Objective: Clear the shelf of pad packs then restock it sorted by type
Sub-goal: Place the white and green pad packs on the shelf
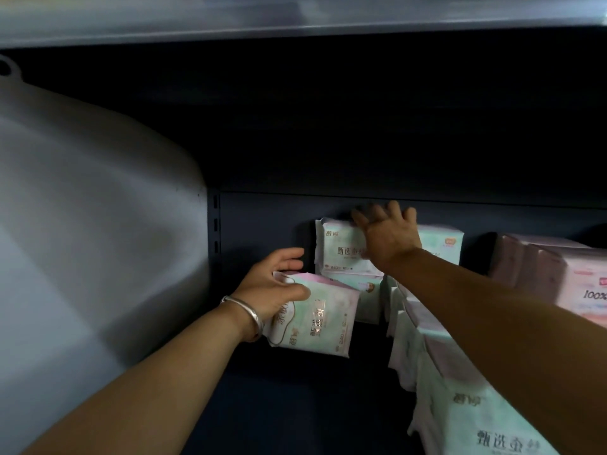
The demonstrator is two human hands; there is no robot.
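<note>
Dim, dark-grey metal shelf (295,405), seen from close in under the pale edge of the shelf above (295,14). Nearest, at lower right, a leaning row of mint-green pad packs (476,421). Further in, left hand (272,290) with a silver bangle (244,311), fingers curled round a tilted green pack (318,320). Beyond, right hand (386,234), fingers spread wide and flat over the top of an upright green pack (341,249) against the back panel (262,224). Far right, pink packs (558,274). At left, a large pale rounded form (82,208), blurred.
</note>
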